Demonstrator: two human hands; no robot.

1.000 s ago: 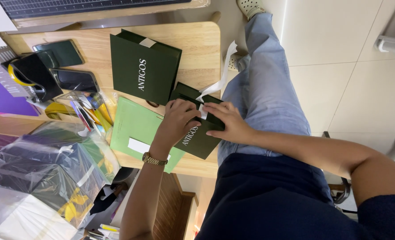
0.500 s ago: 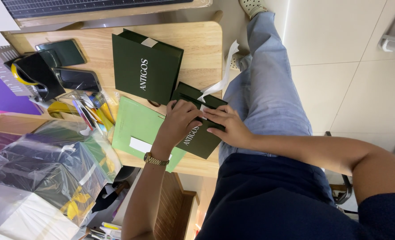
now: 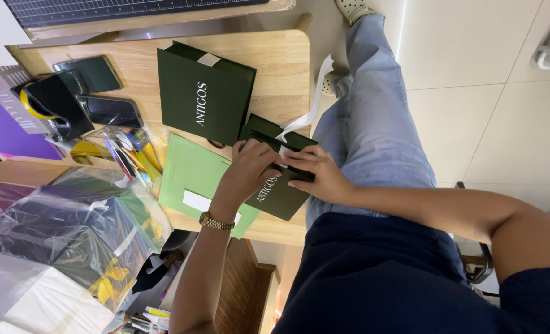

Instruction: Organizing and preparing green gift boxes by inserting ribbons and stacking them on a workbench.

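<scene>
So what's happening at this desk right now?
A seated person presses both hands on a flat dark green paper bag at the edge of a wooden table. The left hand and right hand meet at its top, near a white ribbon. A second dark green bag lies beside it.

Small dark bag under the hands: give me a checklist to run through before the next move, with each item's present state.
1. Both hands on the small bag: ok; left hand and right hand press on it.
2. Bag flat on the table: ok, though one corner overhangs the edge.
3. White ribbon clear of the fingers: ok; it trails off the bag's far end.
4. Large bag out of the way: ok, lying apart.
5. Green sheet free: not ok; the small bag rests on it.
6. Fold under the fingers aligned: cannot tell, hidden.
</scene>
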